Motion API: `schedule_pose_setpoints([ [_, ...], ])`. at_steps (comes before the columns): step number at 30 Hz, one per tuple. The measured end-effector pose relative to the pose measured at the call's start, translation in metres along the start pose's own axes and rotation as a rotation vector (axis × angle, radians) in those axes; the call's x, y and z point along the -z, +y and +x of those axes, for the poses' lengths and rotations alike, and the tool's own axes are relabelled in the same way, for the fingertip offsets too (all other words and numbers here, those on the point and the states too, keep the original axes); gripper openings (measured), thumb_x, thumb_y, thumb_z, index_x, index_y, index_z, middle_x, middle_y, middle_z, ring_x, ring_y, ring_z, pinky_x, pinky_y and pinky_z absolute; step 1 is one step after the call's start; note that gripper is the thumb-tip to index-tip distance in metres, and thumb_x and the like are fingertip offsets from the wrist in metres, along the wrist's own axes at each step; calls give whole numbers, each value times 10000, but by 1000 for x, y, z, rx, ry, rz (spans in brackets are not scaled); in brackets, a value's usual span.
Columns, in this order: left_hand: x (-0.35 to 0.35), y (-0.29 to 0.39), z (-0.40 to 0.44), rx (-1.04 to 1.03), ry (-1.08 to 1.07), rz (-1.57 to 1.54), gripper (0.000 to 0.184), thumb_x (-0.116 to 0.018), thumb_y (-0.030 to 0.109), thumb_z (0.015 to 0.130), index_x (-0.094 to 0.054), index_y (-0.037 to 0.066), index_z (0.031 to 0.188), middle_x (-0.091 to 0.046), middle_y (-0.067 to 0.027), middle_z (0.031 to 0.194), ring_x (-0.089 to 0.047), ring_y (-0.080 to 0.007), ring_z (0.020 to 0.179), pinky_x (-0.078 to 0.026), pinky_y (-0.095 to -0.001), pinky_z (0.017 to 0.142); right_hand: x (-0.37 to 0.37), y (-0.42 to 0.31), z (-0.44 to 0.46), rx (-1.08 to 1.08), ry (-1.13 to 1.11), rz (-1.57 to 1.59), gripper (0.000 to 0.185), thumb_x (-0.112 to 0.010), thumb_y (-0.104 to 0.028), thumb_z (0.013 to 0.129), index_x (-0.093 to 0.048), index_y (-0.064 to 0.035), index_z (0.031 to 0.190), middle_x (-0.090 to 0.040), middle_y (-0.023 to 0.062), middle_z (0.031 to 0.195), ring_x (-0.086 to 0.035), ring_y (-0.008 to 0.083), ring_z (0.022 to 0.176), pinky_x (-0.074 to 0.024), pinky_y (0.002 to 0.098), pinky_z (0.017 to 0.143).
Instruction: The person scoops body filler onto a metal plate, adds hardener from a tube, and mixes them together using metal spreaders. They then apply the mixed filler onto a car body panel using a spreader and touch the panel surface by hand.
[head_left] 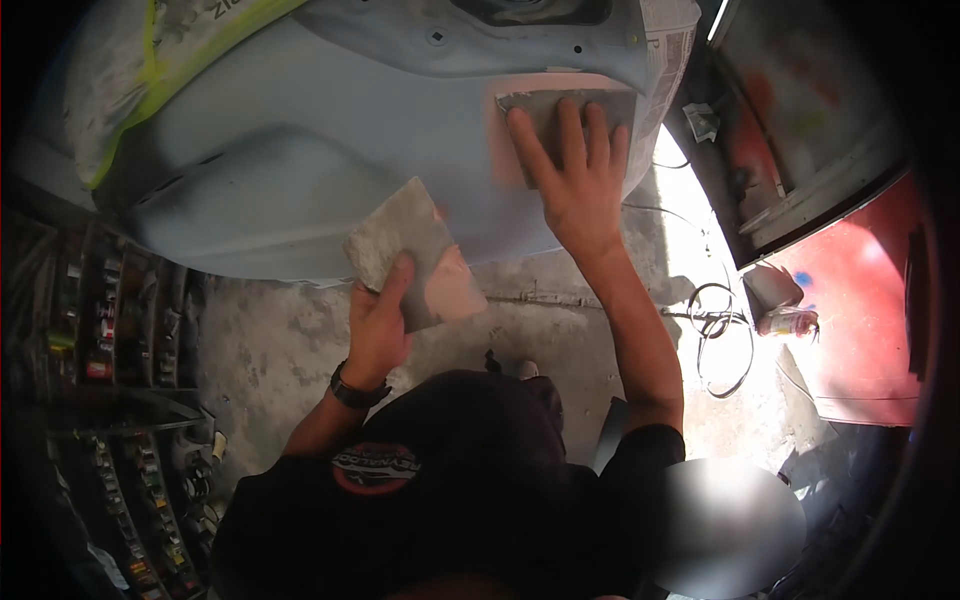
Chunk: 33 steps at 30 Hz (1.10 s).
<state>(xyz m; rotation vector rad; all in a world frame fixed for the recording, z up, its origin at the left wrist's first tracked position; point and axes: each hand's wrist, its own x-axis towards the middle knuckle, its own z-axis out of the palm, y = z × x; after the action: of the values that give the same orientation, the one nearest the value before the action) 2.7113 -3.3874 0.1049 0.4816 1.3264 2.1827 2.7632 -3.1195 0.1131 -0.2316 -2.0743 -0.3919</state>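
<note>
Below the edge of a grey-blue car panel (270,180), my left hand (380,325) grips a flat grey plate (390,235) with a patch of pinkish paste on its lower right part. The thumb lies over the plate's face. My right hand (580,190) presses with spread fingers on a dark grey flat sheet (545,110) at the panel's right side. A pinkish patch (505,150) shows on the panel around the sheet's left and top edges. Whether the right fingers grip the sheet or only lie on it, I cannot tell.
Masking paper (668,50) borders the panel at the right. A looped cable (715,325) lies on the concrete floor (270,340). Racks with small items (105,310) stand at the left. A red panel (860,310) is at the right, and a round pale surface (740,520) is at the lower right.
</note>
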Motion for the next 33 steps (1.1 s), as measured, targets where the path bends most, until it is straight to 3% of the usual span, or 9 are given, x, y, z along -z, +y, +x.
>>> schedule_pose_setpoints([
  [10,3,5,9,-21,-48,48,311,-595,165,1043,-613,20,1318,-685,-66,1253,-660,-160,1127,-528,-337,979,-17,-23,-52,-16,-53,11,563,-613,-207,884,-571,-299,1438,-510,208,1384,-487,452,1244,-411,672,975],
  [13,8,7,12,-28,-59,79,306,-593,164,1044,-618,16,1312,-690,-67,1244,-665,-161,1118,-530,-334,973,-30,-29,-69,-16,-38,23,565,-590,-249,929,-526,-301,1488,-494,201,1370,-500,454,1212,-417,711,914],
  [22,10,16,16,-51,-93,123,294,-590,157,1045,-633,4,1292,-694,-79,1241,-671,-159,1113,-533,-327,970,-50,-45,-107,-53,-40,37,584,-592,-238,932,-502,-306,1506,-494,198,1370,-496,444,1228,-408,718,936],
  [25,14,17,16,-61,-102,147,300,-585,151,1047,-623,-3,1301,-691,-84,1248,-671,-164,1117,-534,-328,971,-44,-50,-116,-90,-136,80,569,-580,-196,943,-509,-315,1495,-494,194,1375,-497,448,1239,-400,722,949],
  [28,14,18,14,-59,-66,131,313,-579,147,1049,-608,-12,1317,-686,-89,1256,-672,-175,1123,-535,-335,976,-19,-58,-122,-201,-200,169,592,-589,-98,926,-504,-220,1499,-509,195,1371,-505,429,1251,-410,675,990],
  [31,21,14,11,-35,-9,119,326,-576,145,1050,-593,-15,1334,-678,-94,1271,-667,-187,1137,-534,-349,984,-3,-43,-108,-502,14,411,587,-546,69,889,-524,-69,1459,-546,217,1348,-547,390,1243,-458,517,1015],
  [33,22,6,6,-6,34,115,336,-578,145,1049,-584,-13,1345,-670,-97,1283,-662,-193,1149,-534,-358,988,5,-28,-95,-669,85,528,541,-516,91,910,-512,-2,1442,-556,226,1331,-577,370,1208,-485,445,975],
])
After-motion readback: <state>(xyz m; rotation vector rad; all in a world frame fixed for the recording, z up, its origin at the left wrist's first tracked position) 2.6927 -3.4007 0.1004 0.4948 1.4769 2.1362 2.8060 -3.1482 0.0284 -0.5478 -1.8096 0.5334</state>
